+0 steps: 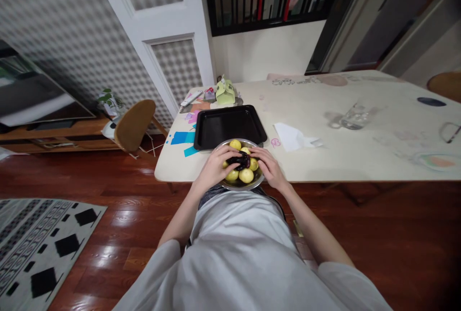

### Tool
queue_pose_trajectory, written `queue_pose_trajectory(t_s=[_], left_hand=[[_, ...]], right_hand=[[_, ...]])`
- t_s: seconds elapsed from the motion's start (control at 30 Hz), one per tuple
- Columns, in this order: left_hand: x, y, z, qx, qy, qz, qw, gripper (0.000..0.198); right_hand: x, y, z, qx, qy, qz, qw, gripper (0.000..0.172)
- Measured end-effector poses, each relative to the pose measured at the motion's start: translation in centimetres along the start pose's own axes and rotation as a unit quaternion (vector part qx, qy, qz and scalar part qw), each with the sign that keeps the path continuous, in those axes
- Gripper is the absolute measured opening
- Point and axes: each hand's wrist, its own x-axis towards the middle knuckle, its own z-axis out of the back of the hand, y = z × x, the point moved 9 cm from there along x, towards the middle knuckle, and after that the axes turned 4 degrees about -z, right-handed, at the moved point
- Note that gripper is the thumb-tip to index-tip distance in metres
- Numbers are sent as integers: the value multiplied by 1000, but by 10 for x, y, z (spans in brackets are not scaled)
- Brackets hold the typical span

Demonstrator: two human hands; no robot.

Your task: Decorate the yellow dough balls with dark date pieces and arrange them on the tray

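A shiny metal bowl (240, 187) sits at the table's near edge, against my body. Several round, yellow potato-like pieces (246, 175) lie in it. On top of them is a dark purple, glossy eggplant-like thing (242, 160); its exact kind is hard to make out. My left hand (215, 164) reaches over the bowl's left side, thumb and fingers closed around the left end of the dark thing. From the right, my right hand (268, 167) has its fingertips at the other end, over the yellow pieces. My fingers hide part of the dark thing.
Just beyond the bowl lies a black baking tray (230, 126). Behind it are a green tissue box (225, 92) and a white remote (191, 98). To the right, white paper (288, 137) and a glass mug (355, 116) are on the table. A wooden chair (135, 126) stands left.
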Motion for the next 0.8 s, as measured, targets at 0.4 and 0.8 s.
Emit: queue_pose_trajectory(t_s=[0.4,0.8], left_hand=[[-19,38,55,32,-217,77,973,19],[-18,34,43,25,-193,62,979,17]], right_hand=[[1,2,0,6,-5,1,1000,37],[0,6,5,-41,-27,16,999,35]])
